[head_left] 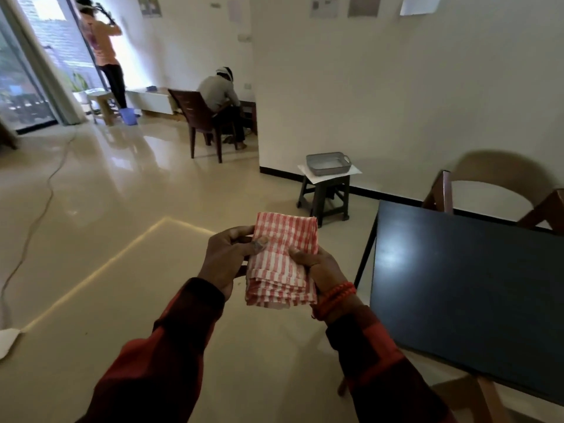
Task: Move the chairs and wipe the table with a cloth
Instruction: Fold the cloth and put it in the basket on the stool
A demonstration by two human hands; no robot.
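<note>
Landmark: the dark tabletop (464, 300), biggest task thing in view, sits to the right of both hands, near corner pointing toward the person

Chairs: one wooden chair (500, 190) stands at the tabletop's far side against the wall, curved back up. Part of a second chair (476, 398) shows under the tabletop's near edge, mostly hidden. Can't tell from here whether either one counts as moved

Stool (328, 193) with a grey tray (329, 163) on it: beyond the tabletop's far left corner, by the wall

Cloth (282, 264): red-and-white checked, folded into a thick pad, held in the air left of the tabletop, well short of touching it. Long axis runs roughly away from the person, folded edges stacked at the near end

Left hand (227, 261): clamped on the cloth's left edge, thumb on top, fingers curled under
Right hand (320, 268): gripping the cloth's right edge, thumb over the top face; red bead bracelet (337, 296) at the wrist

Key relation: tabletop lies right of the cloth, and the right hand is the nearer one, so my read is the cloth goes across rightward and the right hand does the wiping. Wiping not started as far as I can judge, surface just shows a light glare
</note>
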